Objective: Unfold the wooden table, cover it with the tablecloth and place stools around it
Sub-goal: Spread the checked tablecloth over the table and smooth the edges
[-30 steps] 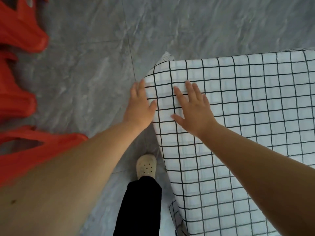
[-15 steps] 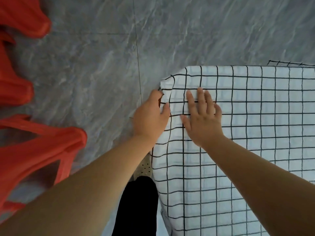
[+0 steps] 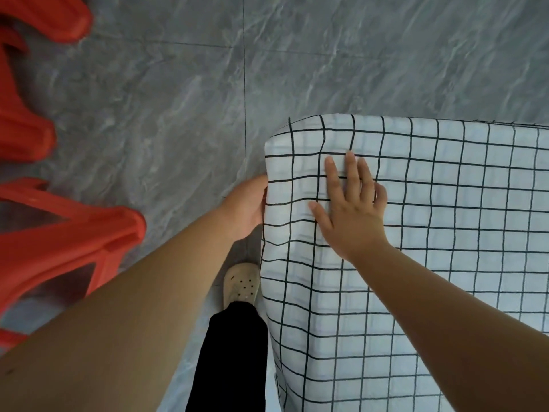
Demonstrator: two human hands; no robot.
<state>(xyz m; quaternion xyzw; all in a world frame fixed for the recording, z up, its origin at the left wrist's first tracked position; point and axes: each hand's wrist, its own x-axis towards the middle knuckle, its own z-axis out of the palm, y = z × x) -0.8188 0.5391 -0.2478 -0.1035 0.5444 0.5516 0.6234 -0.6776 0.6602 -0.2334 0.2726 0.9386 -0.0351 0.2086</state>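
Observation:
A white tablecloth (image 3: 445, 233) with a black grid covers the table on the right; the wood is hidden under it. My right hand (image 3: 353, 212) lies flat and open on the cloth near the table's far-left corner. My left hand (image 3: 245, 208) is at the table's left edge, pressed against the hanging side of the cloth, its fingertips hidden behind the cloth. Red plastic stools (image 3: 59, 242) stand at the left of the view, partly cut off by the frame.
Grey marble-look floor tiles (image 3: 178, 99) fill the space beyond and left of the table. My foot in a beige perforated shoe (image 3: 240, 285) and a black trouser leg stand close to the table's left side.
My left hand has slid off the table top to the hanging side of the cloth. My right hand has shifted slightly further in on the cloth, and the corner now lies smoother.

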